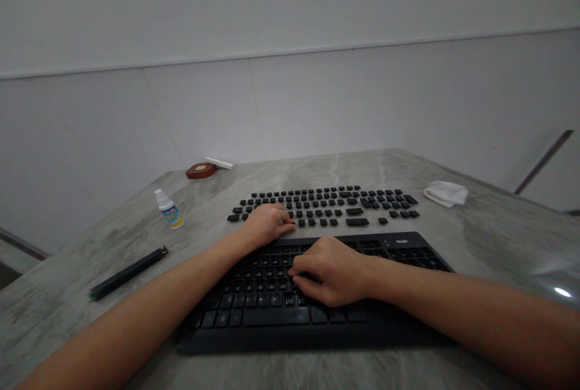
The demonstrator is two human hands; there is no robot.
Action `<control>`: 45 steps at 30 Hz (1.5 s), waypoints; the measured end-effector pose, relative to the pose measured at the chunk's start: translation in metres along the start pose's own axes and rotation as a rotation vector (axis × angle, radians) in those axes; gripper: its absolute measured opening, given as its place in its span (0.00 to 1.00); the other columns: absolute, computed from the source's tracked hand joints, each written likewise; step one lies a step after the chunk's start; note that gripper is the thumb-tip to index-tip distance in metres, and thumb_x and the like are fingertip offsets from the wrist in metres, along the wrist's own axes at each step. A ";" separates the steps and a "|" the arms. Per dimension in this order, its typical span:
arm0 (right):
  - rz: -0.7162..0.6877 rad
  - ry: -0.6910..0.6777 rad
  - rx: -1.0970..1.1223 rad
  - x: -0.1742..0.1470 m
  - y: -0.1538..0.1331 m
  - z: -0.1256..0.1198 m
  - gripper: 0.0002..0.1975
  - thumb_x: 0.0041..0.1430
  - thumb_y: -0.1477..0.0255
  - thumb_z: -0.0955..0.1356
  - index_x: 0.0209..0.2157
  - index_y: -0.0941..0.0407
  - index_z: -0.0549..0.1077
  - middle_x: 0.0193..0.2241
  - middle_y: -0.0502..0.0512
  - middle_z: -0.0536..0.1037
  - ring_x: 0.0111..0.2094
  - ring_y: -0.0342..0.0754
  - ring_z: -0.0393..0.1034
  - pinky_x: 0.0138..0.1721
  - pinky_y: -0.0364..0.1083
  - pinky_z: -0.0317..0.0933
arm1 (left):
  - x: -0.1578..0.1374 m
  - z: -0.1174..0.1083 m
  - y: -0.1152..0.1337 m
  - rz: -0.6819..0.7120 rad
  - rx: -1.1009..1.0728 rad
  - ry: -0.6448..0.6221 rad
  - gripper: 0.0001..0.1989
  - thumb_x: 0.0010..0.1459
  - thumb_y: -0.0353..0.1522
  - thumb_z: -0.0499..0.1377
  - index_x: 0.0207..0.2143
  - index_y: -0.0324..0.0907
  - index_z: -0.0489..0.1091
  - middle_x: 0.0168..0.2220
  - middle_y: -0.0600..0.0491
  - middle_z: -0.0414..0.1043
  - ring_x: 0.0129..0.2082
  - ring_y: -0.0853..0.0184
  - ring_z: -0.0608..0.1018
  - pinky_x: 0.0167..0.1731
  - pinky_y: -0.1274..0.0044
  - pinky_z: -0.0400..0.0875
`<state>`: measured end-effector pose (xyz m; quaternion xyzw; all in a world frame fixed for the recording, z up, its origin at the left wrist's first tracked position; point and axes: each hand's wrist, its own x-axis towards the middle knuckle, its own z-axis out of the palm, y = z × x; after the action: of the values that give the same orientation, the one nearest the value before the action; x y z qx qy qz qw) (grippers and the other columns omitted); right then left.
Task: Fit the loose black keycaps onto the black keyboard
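A black keyboard (272, 337) lies flat in front of me. Keycaps sit on its lowest rows at the left, while many bare sockets show higher up. Beyond it, several loose black keycaps (357, 221) are spread in rows on the table. My left hand (267, 224) reaches over the keyboard's back edge, thumb and fingers drawn together at a keycap in the nearer row. Over the middle of the keyboard, my right hand (330, 272) is closed in a pinch, fingertips down at the sockets. Whatever those fingertips may hold is hidden.
On the left of the marbled table (217, 209) stand a small white spray bottle (171, 212) and a dark-handled tool (129, 272) with a thin metal tip. A red-brown case (200, 171) and a white strip (219, 163) lie farther back. A folded white cloth (446, 193) rests right.
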<state>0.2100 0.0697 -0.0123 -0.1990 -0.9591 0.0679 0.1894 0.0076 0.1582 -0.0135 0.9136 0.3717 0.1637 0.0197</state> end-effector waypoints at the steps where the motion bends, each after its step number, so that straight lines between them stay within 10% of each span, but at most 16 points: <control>1: 0.003 0.011 0.011 0.000 0.000 0.000 0.06 0.57 0.76 0.66 0.30 0.58 0.76 0.19 0.50 0.75 0.20 0.42 0.65 0.24 0.41 0.52 | 0.000 0.000 -0.001 0.004 -0.004 0.001 0.06 0.61 0.33 0.66 0.33 0.41 0.81 0.34 0.51 0.79 0.36 0.64 0.79 0.41 0.74 0.72; 7: 0.183 0.253 0.050 0.000 0.001 0.000 0.09 0.59 0.74 0.64 0.28 0.58 0.75 0.17 0.48 0.70 0.18 0.41 0.60 0.23 0.42 0.50 | 0.000 0.002 -0.002 0.031 -0.002 0.035 0.07 0.63 0.32 0.63 0.33 0.39 0.78 0.34 0.49 0.78 0.36 0.64 0.79 0.41 0.73 0.73; 15: 0.526 0.463 0.167 0.004 0.006 -0.003 0.16 0.59 0.73 0.66 0.50 0.59 0.69 0.29 0.50 0.76 0.23 0.42 0.66 0.28 0.42 0.57 | -0.003 -0.040 0.014 0.228 -0.079 -0.075 0.08 0.62 0.30 0.60 0.29 0.40 0.73 0.31 0.53 0.74 0.31 0.69 0.76 0.37 0.76 0.70; 24: 0.266 0.267 0.258 0.002 0.005 -0.004 0.04 0.60 0.75 0.69 0.32 0.58 0.78 0.24 0.50 0.77 0.25 0.42 0.68 0.29 0.41 0.58 | -0.009 -0.077 0.044 0.478 -0.225 -0.452 0.10 0.58 0.25 0.62 0.24 0.40 0.70 0.29 0.56 0.75 0.29 0.71 0.76 0.32 0.79 0.68; 35: 0.293 0.191 0.613 0.001 0.000 -0.006 0.05 0.54 0.73 0.72 0.28 0.61 0.77 0.18 0.45 0.70 0.20 0.37 0.60 0.22 0.37 0.54 | -0.017 -0.091 0.069 0.445 -0.002 -0.480 0.11 0.56 0.25 0.68 0.25 0.41 0.70 0.28 0.58 0.75 0.28 0.70 0.76 0.27 0.78 0.63; 41: 0.003 0.272 0.348 -0.003 -0.008 0.004 0.02 0.53 0.77 0.70 0.31 0.59 0.77 0.23 0.48 0.76 0.22 0.40 0.67 0.24 0.39 0.58 | -0.058 -0.071 0.066 0.407 -0.036 -0.223 0.07 0.62 0.35 0.65 0.35 0.41 0.73 0.34 0.54 0.74 0.28 0.69 0.76 0.27 0.78 0.69; 45: -0.157 0.283 0.080 -0.004 -0.018 0.008 0.07 0.61 0.75 0.66 0.33 0.59 0.76 0.26 0.52 0.79 0.25 0.45 0.71 0.27 0.43 0.63 | -0.115 -0.048 0.072 0.276 -0.149 -0.009 0.11 0.66 0.37 0.60 0.46 0.39 0.71 0.46 0.46 0.74 0.46 0.60 0.78 0.46 0.70 0.77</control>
<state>0.2036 0.0516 -0.0172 -0.1236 -0.9319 0.0622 0.3352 -0.0363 0.0230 0.0106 0.9527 0.2293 0.1879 0.0662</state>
